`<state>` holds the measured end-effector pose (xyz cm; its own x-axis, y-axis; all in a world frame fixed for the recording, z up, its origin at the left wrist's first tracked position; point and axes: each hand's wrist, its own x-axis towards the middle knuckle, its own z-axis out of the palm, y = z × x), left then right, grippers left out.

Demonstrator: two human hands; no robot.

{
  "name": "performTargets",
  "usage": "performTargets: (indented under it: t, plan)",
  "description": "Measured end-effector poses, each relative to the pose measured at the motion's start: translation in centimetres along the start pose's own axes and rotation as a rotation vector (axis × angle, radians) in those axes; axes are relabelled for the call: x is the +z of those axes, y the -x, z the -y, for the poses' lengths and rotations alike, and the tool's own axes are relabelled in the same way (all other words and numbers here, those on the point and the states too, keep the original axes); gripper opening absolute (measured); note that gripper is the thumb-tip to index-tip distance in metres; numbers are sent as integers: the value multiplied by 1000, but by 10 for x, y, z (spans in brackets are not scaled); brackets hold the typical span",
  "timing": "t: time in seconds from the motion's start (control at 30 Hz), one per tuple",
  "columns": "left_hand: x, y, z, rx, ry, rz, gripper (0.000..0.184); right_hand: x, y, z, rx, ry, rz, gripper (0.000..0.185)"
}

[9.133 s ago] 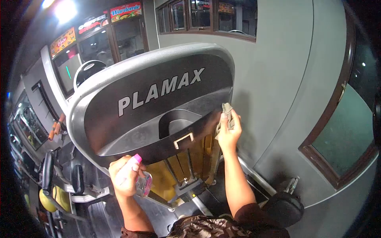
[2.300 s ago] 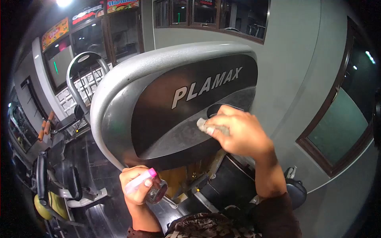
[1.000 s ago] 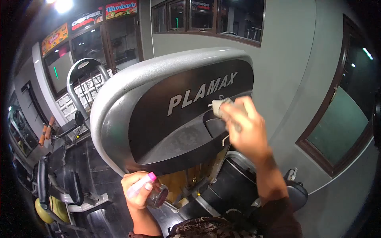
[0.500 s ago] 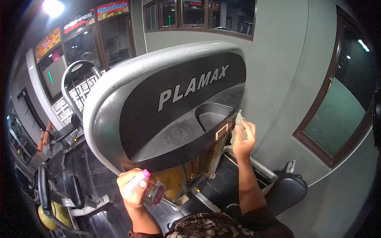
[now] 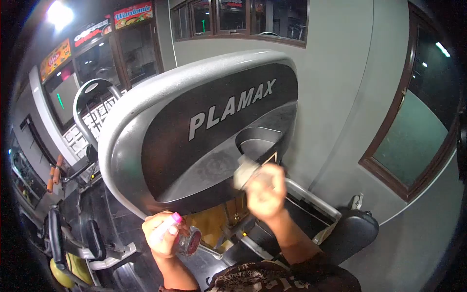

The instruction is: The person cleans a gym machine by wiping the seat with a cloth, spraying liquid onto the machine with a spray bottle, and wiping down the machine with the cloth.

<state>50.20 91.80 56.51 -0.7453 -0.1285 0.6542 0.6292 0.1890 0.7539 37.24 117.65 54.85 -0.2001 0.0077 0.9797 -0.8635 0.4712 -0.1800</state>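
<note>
In my left hand (image 5: 163,236) is a clear spray bottle (image 5: 189,242) with a pink-and-white top, its base pointing to the right. The fingers are wrapped round its upper part, below the lower left edge of a gym machine's panel. My right hand (image 5: 266,194), blurred by motion, is closed on a pale cloth (image 5: 245,173). The cloth is at the lower front edge of the grey and black panel (image 5: 194,104) lettered PLAMAX, left of its recessed holder (image 5: 260,141). Whether the cloth touches the surface I cannot tell.
A black padded seat (image 5: 352,232) is at the lower right of the machine. Other gym equipment (image 5: 92,238) and a yellow-green ball (image 5: 70,269) are at the left. A grey wall (image 5: 335,73) stands behind, with a brown-framed door (image 5: 413,131) at the right.
My right hand has moved left with the cloth, from the panel's right end toward the middle of its lower edge. My left hand stays nearly still with the bottle. The view has shifted slightly.
</note>
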Motion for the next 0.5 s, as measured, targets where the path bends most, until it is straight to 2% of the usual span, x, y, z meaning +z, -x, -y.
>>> performTargets:
  t: [0.03,0.07,0.13,0.2,0.23,0.27,0.33,0.4,0.47,0.5]
  plan:
    - [-1,0,1,11,-6,8,37,-2,-2,-13,82,-29,-50,24]
    - [-3,0,2,18,-13,17,37,-6,0,-24,324,-30,-30,23]
    - [1,-2,0,35,-11,11,38,-6,-19,-23,347,47,-152,18]
    - [2,-4,-2,55,-14,9,39,-10,-16,0,192,121,-58,16]
    - [2,-5,-2,68,-25,5,40,-3,-10,16,98,-65,-45,14]
    - [3,-4,-2,61,-22,-4,41,3,-7,36,14,-131,1,22]
    - [4,-2,-1,37,-17,-15,41,4,-1,72,-31,-78,249,38]
    - [4,-1,-1,27,2,-9,40,8,6,75,-39,1,312,37]
    - [3,-3,-2,36,-2,-2,39,3,3,60,-17,-42,258,35]
    - [3,-4,-4,42,-15,2,39,6,9,47,8,-39,167,27]
